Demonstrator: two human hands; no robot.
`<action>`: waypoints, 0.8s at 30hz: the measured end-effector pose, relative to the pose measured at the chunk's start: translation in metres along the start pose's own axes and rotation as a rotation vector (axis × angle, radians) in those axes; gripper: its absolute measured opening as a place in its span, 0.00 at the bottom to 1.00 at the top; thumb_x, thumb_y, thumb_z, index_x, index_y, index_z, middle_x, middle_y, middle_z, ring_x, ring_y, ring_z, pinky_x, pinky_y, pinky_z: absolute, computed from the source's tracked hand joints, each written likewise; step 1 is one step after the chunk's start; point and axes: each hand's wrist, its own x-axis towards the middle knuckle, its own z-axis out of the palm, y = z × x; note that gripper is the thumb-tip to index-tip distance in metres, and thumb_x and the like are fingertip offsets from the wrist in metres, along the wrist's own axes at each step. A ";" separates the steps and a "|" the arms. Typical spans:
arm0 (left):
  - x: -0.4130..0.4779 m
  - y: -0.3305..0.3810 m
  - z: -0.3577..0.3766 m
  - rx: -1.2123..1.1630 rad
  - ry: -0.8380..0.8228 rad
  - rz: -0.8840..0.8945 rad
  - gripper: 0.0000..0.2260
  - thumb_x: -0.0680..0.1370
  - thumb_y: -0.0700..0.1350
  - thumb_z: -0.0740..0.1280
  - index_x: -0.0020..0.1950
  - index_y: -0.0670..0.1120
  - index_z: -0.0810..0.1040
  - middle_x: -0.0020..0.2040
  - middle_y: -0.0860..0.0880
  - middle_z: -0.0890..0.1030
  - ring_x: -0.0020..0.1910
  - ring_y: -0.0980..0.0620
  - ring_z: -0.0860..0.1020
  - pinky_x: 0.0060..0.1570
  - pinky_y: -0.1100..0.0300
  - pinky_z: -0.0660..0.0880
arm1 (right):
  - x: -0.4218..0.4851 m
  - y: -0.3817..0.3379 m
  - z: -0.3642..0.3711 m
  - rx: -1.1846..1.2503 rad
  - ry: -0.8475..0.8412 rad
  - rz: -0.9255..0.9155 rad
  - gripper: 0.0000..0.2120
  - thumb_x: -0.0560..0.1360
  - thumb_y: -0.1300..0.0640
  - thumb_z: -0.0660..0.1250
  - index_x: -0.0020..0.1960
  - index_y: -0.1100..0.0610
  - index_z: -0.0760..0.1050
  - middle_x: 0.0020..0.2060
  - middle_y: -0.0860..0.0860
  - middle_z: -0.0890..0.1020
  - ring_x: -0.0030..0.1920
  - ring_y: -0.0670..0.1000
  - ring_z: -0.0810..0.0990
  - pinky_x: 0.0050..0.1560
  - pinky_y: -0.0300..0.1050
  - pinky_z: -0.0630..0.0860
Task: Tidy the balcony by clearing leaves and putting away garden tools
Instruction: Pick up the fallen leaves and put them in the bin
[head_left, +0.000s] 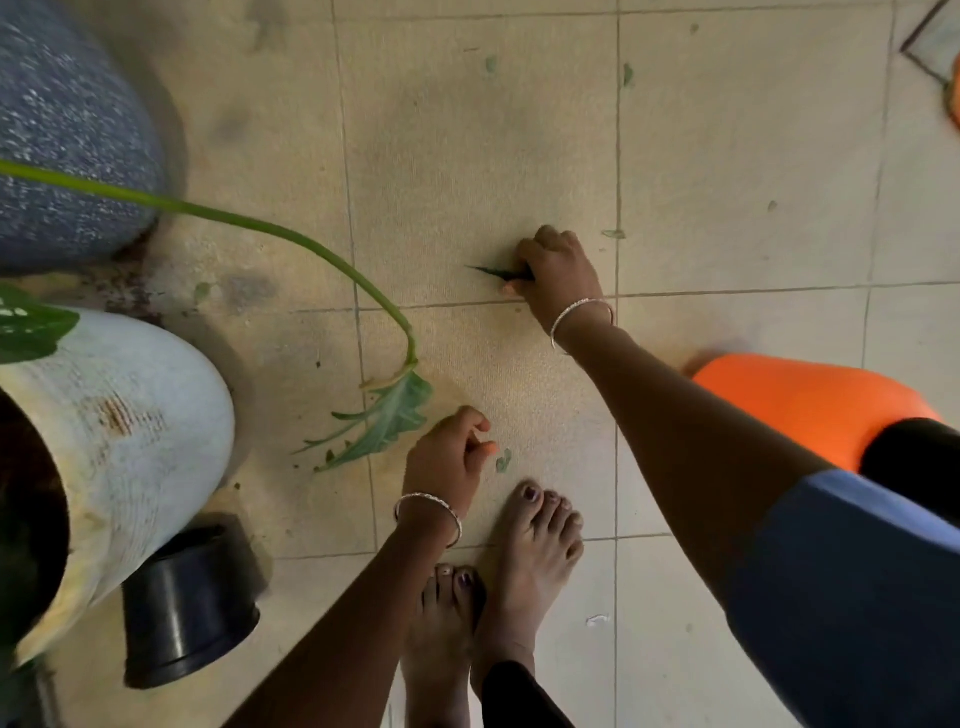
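Leaf (491, 270) dark, narrow, lying crosswise, tip aimed left | right hand (557, 270) grips its base | left hand (447, 460) loosely curled, empty | tiles (727, 156) matte beige

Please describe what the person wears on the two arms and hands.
The left hand and right hand are without gloves. Each wrist carries a thin silver metal bangle, left bangle and right bangle. A blue fabric short sleeve covers the right upper arm; both forearms are uncovered.
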 end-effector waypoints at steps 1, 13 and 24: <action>-0.002 0.000 0.006 0.026 -0.067 0.007 0.10 0.73 0.45 0.74 0.52 0.47 0.78 0.41 0.55 0.77 0.38 0.57 0.75 0.41 0.60 0.74 | -0.006 0.001 0.005 0.025 0.025 0.029 0.10 0.76 0.56 0.69 0.54 0.60 0.76 0.51 0.55 0.76 0.53 0.55 0.73 0.51 0.46 0.72; 0.008 -0.004 0.030 0.414 -0.145 0.309 0.12 0.61 0.42 0.80 0.40 0.47 0.80 0.38 0.50 0.79 0.36 0.47 0.80 0.31 0.57 0.78 | -0.130 0.048 0.008 1.187 0.433 0.703 0.05 0.76 0.64 0.69 0.52 0.60 0.78 0.45 0.54 0.83 0.49 0.54 0.83 0.54 0.49 0.80; 0.020 0.022 0.000 0.110 0.007 0.224 0.06 0.76 0.38 0.69 0.43 0.46 0.73 0.39 0.54 0.78 0.37 0.54 0.77 0.34 0.63 0.70 | -0.071 0.058 -0.023 1.057 0.471 0.741 0.12 0.78 0.62 0.54 0.56 0.59 0.75 0.38 0.49 0.76 0.34 0.46 0.73 0.36 0.39 0.68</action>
